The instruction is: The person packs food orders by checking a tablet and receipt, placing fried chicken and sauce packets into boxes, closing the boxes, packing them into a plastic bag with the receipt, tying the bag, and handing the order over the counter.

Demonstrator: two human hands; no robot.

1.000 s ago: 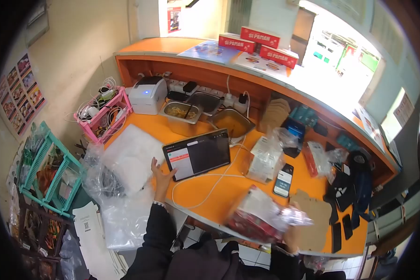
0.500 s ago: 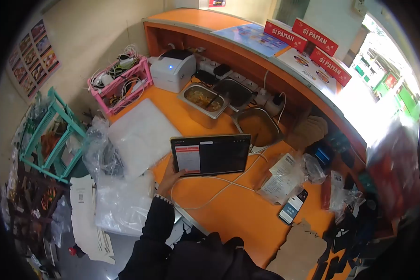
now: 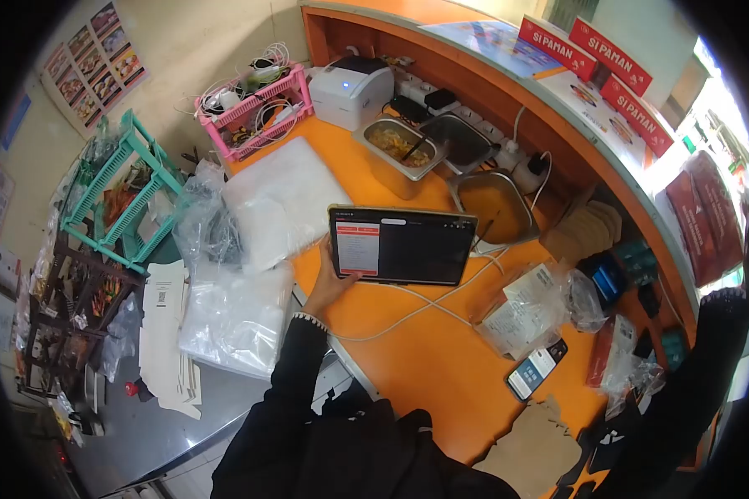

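Observation:
My left hand (image 3: 334,279) grips the lower left corner of a tablet (image 3: 424,249), with the thumb over the front edge. The tablet stands tilted up above the orange table, its screen lit with a pale list on the left and a dark area on the right. A white cable (image 3: 429,306) runs on the table below it. My right arm, in a black sleeve (image 3: 697,378), reaches up along the right edge. Past its cuff the right hand is lost in the dark rim of the picture. Red packages in clear plastic (image 3: 701,214) lie near that cuff.
Behind the tablet stand metal food pans (image 3: 401,154) and a white printer (image 3: 351,93). Clear plastic bags (image 3: 237,320) are stacked left, near a pink basket (image 3: 258,121). A phone (image 3: 536,370), a bagged paper (image 3: 520,312) and brown paper (image 3: 533,449) lie right.
The view has shifted, so the table things sit further right and up. My right sleeve has come into sight. The red packages, blurred before, show clearly on the right. My left hand stays on the tablet.

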